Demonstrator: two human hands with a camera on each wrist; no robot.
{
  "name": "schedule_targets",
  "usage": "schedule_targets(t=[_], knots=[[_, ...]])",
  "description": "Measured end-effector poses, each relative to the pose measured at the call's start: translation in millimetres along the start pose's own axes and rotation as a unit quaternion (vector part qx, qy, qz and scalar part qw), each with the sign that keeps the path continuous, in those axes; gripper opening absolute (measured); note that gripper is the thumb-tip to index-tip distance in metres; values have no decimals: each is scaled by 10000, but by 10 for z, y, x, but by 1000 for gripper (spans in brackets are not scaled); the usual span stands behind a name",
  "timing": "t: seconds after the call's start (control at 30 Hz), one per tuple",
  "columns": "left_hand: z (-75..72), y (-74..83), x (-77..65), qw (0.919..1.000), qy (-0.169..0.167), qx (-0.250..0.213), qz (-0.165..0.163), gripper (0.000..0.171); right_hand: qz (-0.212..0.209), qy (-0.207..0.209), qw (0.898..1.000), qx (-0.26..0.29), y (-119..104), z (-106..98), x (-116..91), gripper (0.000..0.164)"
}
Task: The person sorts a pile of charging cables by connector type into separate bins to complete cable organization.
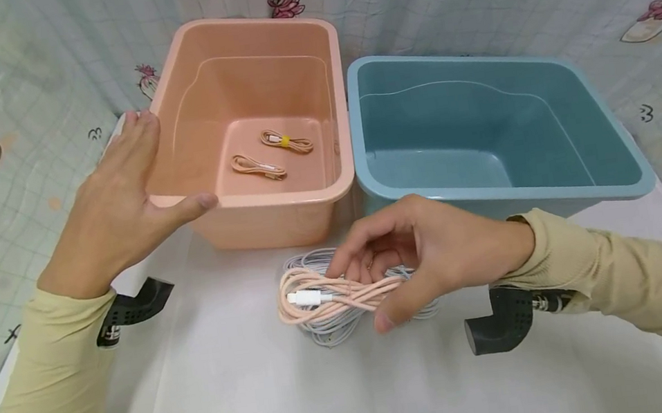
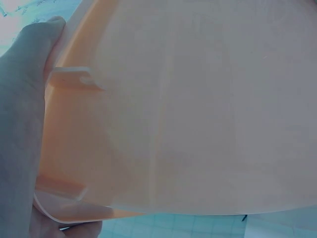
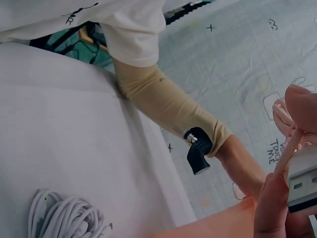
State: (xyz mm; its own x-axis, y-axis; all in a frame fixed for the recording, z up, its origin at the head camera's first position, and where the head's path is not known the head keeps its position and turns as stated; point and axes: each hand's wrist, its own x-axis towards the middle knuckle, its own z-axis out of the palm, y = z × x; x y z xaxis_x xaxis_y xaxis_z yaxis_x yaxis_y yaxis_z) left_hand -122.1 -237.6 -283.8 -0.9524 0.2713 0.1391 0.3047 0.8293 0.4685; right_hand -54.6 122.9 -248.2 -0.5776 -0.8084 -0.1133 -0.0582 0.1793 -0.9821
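My right hand [image 1: 430,242] pinches a coiled peach cable [image 1: 351,291] between thumb and fingers, above the table. A white connector [image 1: 308,298] shows on the coil's left end. In the right wrist view, a white USB plug [image 3: 304,181] sits close to the fingers. Below the hand lies a pile of white cables [image 1: 331,337], partly hidden by the peach coil. My left hand [image 1: 122,192] rests on the near left corner of the peach bin [image 1: 274,200], fingers stretched along the side rim and thumb over the front rim. Two small tied peach cables [image 1: 259,167] lie inside the bin.
A blue bin [image 1: 512,196] stands to the right of the peach one, close beside it. Both are on a white-covered table [image 1: 237,400]. Patterned curtains [image 1: 404,1] hang behind and at the sides. Each wrist carries a black camera mount [image 1: 500,327].
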Motion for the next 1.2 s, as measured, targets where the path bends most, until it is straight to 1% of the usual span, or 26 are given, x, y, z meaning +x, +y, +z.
schedule_targets(t=[0.13,0.27,0.43,0.53,0.7,0.8,0.9,1.0,1.2], knots=[[11,10,2,10000,11,-10,-8,106,-106,-20,9999,-3,-81,-56,23,50],[18,18,7,10000,-21,9,-32,107,-225,68,9997,-22,-160,-114,58,52],[26,22,7,10000,-37,2,-45,108,-204,244,9991,-264,-274,-195,115,54],[30,28,3,10000,-30,0,-41,108,-165,363,9984,-389,-334,-246,156,52],[30,38,0,10000,-24,23,-67,109,-148,627,9964,-554,-419,-339,242,53],[30,44,-5,10000,-29,9,-92,109,-234,751,9944,-708,-458,-422,303,53],[32,49,-12,9999,-54,4,-110,108,-393,849,9931,-704,-484,-511,369,50],[39,56,-18,9999,-72,-8,-112,108,-485,1036,9906,-753,-520,-579,430,47],[55,80,-10,9999,-80,71,-73,109,-482,1377,9827,-1140,-593,-679,535,44]])
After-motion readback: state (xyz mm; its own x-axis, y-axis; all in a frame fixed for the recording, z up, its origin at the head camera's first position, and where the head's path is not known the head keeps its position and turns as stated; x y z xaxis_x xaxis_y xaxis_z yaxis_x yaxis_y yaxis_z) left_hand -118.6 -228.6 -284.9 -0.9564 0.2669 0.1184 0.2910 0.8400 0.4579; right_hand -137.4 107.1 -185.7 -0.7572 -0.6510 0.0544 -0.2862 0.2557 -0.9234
